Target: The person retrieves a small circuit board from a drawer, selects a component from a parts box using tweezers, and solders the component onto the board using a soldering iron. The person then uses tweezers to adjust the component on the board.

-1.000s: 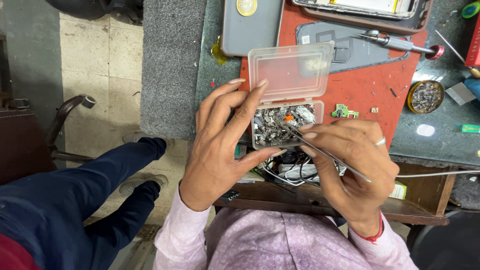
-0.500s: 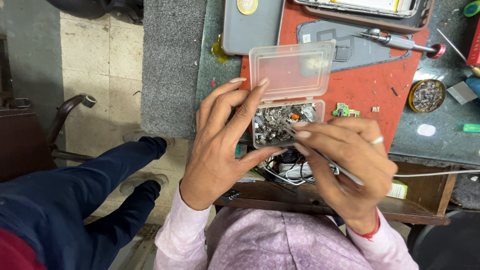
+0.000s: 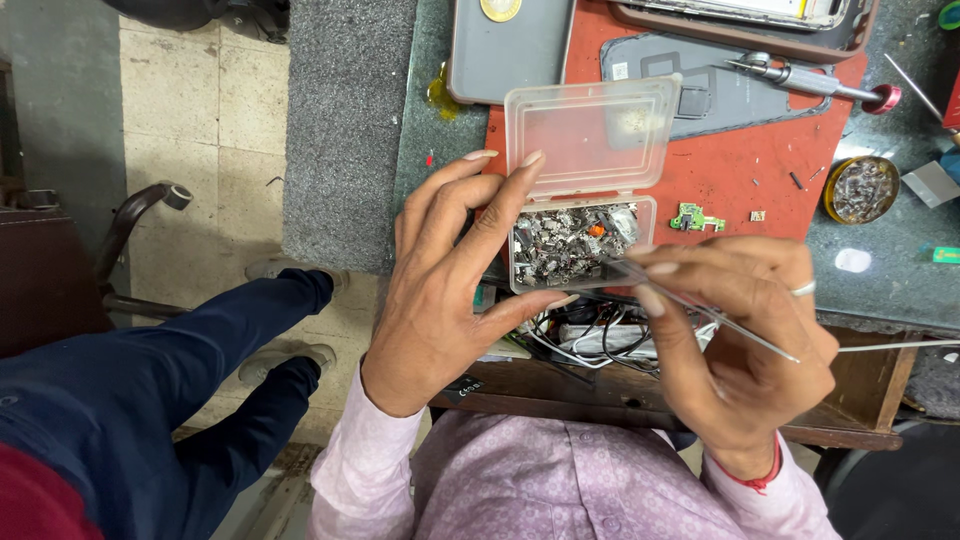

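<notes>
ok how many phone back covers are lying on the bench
2, both lying flat at the far end of the bench. The grey back cover sits upper left beside the red mat; the camera-cutout cover lies on the mat, under the screwdriver. More may be out of frame.

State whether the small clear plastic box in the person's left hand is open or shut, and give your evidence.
Open: the clear box's hinged lid stands raised behind the tray, leaving the small metal parts uncovered.

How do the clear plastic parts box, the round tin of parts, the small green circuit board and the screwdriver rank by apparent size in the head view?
1. Clear plastic parts box, nearest the camera
2. Screwdriver
3. Round tin
4. Green circuit board
</notes>
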